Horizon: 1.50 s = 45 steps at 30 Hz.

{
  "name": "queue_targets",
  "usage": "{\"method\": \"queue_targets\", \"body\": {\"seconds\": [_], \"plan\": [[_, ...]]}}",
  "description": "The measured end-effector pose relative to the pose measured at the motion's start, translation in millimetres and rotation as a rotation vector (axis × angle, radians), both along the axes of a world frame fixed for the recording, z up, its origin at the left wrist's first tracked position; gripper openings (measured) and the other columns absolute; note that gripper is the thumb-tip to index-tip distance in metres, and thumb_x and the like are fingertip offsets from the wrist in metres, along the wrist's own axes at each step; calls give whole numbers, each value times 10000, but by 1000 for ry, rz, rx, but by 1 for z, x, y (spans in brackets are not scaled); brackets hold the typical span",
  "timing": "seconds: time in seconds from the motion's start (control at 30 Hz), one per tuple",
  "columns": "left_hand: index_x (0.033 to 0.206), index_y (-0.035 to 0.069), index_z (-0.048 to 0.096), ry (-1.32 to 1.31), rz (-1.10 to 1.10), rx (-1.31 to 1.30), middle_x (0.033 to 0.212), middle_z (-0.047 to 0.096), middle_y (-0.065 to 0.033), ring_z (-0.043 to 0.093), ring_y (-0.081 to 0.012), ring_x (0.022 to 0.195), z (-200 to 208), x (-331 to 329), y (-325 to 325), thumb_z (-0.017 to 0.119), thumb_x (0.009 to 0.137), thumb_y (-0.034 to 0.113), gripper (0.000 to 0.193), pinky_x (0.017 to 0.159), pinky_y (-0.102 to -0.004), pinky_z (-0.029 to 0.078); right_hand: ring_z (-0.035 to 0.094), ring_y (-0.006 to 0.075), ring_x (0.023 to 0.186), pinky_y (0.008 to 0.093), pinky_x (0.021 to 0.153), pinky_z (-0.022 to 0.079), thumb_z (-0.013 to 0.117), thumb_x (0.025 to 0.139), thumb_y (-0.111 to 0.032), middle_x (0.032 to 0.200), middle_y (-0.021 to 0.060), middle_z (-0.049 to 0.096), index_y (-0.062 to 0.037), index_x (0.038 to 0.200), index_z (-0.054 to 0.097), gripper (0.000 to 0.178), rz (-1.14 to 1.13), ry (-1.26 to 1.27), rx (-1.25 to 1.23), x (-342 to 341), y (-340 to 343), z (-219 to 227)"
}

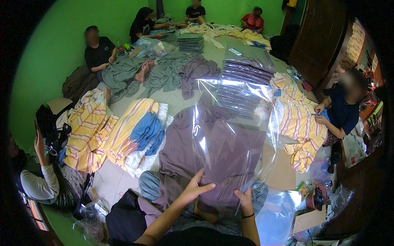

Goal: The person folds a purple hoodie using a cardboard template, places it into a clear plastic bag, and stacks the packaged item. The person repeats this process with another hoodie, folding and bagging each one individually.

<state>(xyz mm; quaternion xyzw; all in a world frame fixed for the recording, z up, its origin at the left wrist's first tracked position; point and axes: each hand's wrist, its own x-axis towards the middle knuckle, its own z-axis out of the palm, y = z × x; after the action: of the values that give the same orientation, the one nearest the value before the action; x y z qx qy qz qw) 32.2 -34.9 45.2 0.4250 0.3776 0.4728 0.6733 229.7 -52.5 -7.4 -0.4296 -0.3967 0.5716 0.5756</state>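
Item: folded mauve garment (230, 162), seen through a clear bag (236, 133), directly in front of and between the 2 hands. Left hand (195, 191): thumb and forefinger spread wide apart, thumb laid against the near-left of the film; the remaining fingers are hidden, so whether they grip from beneath cannot be told. Right hand (245, 200): closed on the near-right edge of the bag, thumb uppermost.

Handling, in this inspector's judgement: the right grip should anchor the near edge while the left thumb stays flat, since a poked fingertip could stretch thin film. The fold is best kept square to the bag's 2 sides, with wrinkles smoothed outward from the hands. Slack film stands beyond the garment's far edge and catches glare; it should not be creased under the bundle.

Edges and room: loose mauve cloth (176, 143) lies to the left of and beyond the left hand, near enough to snag. A stack of bagged garments (246, 76) stands beyond the hands and limits reach forward. Flat clear sheets (275, 219) lie just right of the right hand, with brown cardboard (282, 168) farther out. 2 denim-clad knees (150, 184) flank the hands; lifting appears safer than sweeping sideways.
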Motion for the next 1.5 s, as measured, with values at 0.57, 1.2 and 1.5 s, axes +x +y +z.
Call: {"method": "queue_targets", "body": {"seconds": [0.57,1.2,1.5], "plan": [[1213,-23,335,-8,-18,-79,1134,456,-109,428,-187,1044,2,2,-3,636,729,160,598,910,-293,314,477,62,628,221,571,389,679,664,-111,696,-29,508,-76,798,465,255,-8,3,-8,1,-1,-6],[1173,-27,374,-41,11,-100,1078,490,-94,461,-158,986,1,5,-4,612,755,128,505,871,-270,352,507,109,796,257,739,405,663,675,-104,892,8,546,-26,1039,480,415,46,-2,-51,1,0,0],[1128,-11,421,-45,21,-74,1023,522,-58,489,-126,924,-5,5,-3,602,761,99,424,830,-252,377,509,125,829,274,754,408,648,699,-67,948,24,532,-33,1140,395,509,9,-21,-112,1,-6,-5]]}}
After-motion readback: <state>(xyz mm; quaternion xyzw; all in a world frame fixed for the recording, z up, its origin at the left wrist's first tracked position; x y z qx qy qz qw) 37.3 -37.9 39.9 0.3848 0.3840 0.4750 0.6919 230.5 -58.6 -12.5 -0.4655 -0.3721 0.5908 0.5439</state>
